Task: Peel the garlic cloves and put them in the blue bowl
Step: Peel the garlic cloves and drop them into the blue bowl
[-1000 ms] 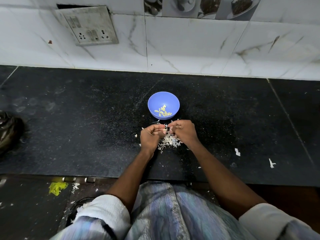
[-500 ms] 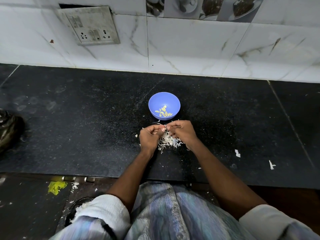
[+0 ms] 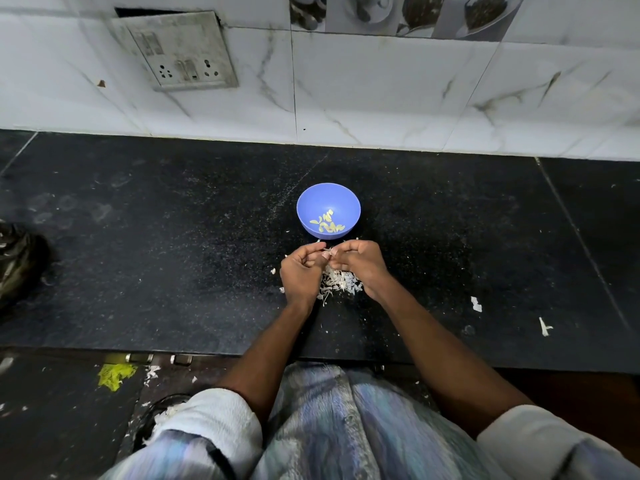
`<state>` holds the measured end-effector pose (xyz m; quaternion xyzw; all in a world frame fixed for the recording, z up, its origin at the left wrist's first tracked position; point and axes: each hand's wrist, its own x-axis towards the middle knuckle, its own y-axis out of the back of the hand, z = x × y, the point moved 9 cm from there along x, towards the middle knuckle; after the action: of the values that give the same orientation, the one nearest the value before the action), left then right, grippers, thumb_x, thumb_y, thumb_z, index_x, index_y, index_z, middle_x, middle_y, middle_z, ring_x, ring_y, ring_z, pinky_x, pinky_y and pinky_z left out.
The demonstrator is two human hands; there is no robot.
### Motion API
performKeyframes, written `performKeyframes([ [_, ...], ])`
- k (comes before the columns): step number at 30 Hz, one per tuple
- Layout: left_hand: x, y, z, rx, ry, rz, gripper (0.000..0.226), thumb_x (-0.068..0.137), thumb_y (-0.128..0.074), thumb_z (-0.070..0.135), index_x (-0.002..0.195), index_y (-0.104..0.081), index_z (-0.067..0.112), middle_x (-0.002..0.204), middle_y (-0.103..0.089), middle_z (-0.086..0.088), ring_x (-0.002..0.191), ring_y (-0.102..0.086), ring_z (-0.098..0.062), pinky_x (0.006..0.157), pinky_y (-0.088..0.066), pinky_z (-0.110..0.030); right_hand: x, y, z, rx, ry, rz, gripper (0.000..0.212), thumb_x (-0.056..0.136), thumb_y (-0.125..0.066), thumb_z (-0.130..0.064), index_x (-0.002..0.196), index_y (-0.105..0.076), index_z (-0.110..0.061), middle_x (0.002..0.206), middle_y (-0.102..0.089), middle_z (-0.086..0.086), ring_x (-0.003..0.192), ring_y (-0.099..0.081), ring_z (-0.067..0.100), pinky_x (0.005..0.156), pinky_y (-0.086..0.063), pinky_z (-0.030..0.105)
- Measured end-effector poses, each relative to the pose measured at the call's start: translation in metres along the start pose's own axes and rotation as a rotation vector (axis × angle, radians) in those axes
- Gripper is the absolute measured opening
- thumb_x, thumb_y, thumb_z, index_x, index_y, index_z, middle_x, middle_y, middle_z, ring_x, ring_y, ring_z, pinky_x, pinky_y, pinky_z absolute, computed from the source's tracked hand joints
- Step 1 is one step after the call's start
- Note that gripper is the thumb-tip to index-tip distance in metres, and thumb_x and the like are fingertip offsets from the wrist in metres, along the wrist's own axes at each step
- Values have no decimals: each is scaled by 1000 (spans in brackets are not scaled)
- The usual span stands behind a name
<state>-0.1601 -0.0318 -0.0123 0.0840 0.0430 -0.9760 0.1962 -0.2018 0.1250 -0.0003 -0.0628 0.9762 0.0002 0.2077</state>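
Pinching at centre frame, the left hand and right hand curl fingertip to fingertip around a garlic clove, mostly hidden between them. Just above sits the blue bowl with peeled cloves inside; a heap of white skins lies just below the hands on the black counter.

Blue bowl, black speckled counter, perhaps pale-yellow cloves.
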Motion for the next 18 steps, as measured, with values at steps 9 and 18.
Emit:
performKeyframes([
  [9, 1, 0, -1, -33, 4, 61, 28, 93, -75, -3, 120, -74, 6, 87, -80, -7, 80, -76, -17, 79, -64, -31, -1, -2, 8, 155, -115, 32, 16, 94, -67, 7, 109, -69, 11, 93, -75, 21, 81, -74, 22, 79, -63, 26],
  [18, -1, -5, 5, -60, -6, -36, 19, 87, -83, 0, 104, -80, 6, 93, -82, -9, 85, -78, -20, 79, -64, -32, -5, 0, -2, 110, -88, 45, 13, 86, -70, 8, 97, -72, 15, 90, -76, 25, 78, -76, 26, 72, -62, 26],
])
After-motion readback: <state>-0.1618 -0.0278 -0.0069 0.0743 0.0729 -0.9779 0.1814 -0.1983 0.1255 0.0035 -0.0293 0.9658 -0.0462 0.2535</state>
